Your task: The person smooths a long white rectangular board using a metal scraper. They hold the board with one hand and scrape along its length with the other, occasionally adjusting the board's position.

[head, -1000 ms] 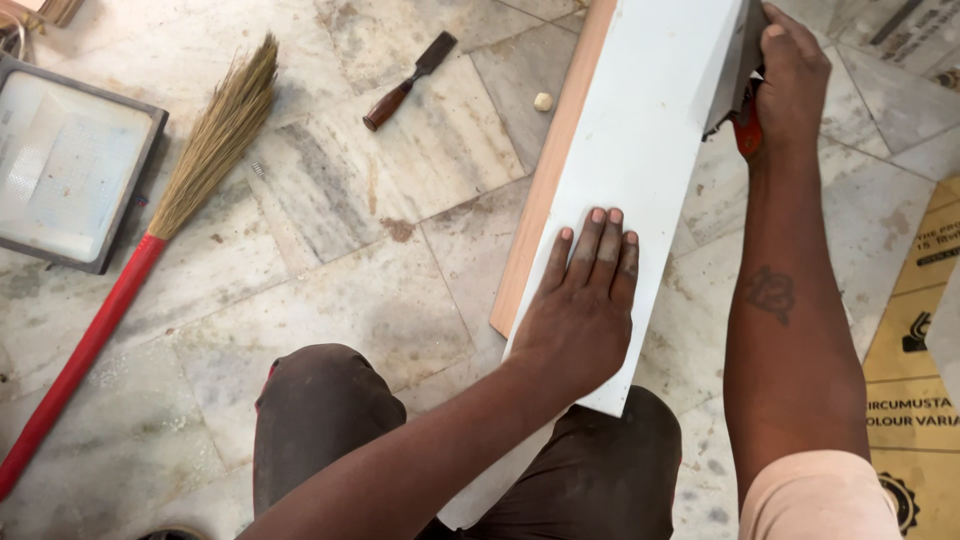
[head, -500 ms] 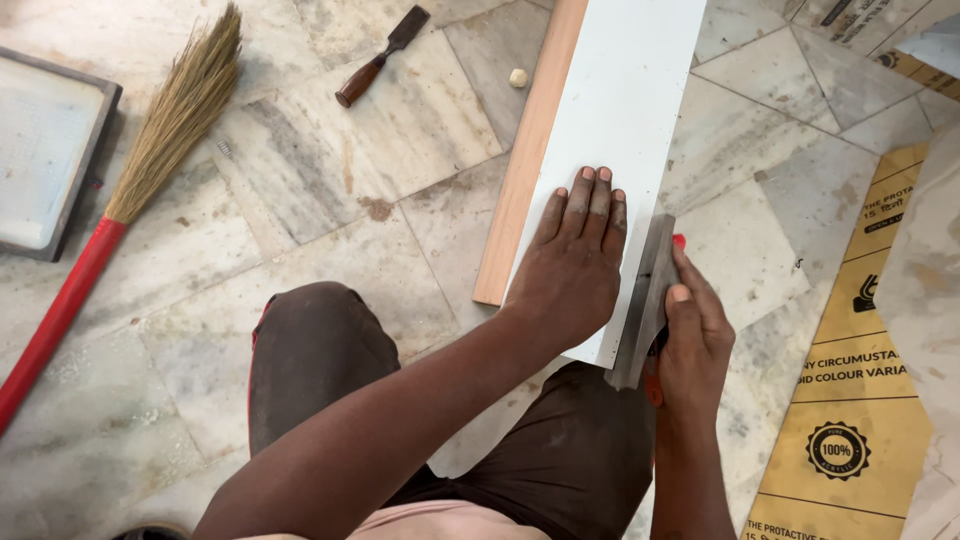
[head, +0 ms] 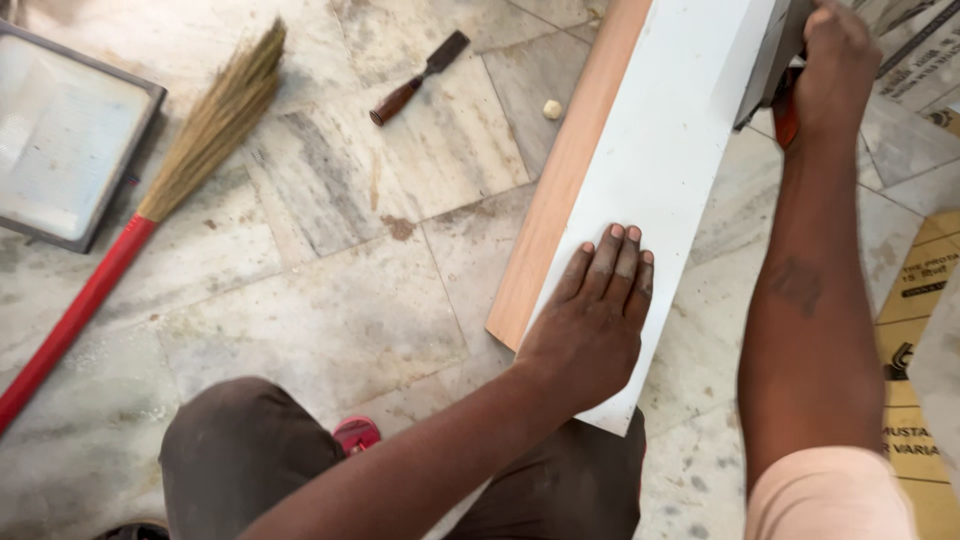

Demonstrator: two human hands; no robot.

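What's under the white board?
A tan wooden board shows along the left edge of the white board, lying beneath it on the marble floor. The left hand presses on top. How far the wood reaches underneath is hidden.

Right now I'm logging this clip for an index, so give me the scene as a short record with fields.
left hand: left hand pressed flat on the white board, fingers spread
right hand: right hand gripping a grey tool with a red handle at the board's far end
board: lies slanted on an orange-brown board
floor: marble tiles
nearby: broom with red handle, chisel, flat grey tray, yellow printed sheet
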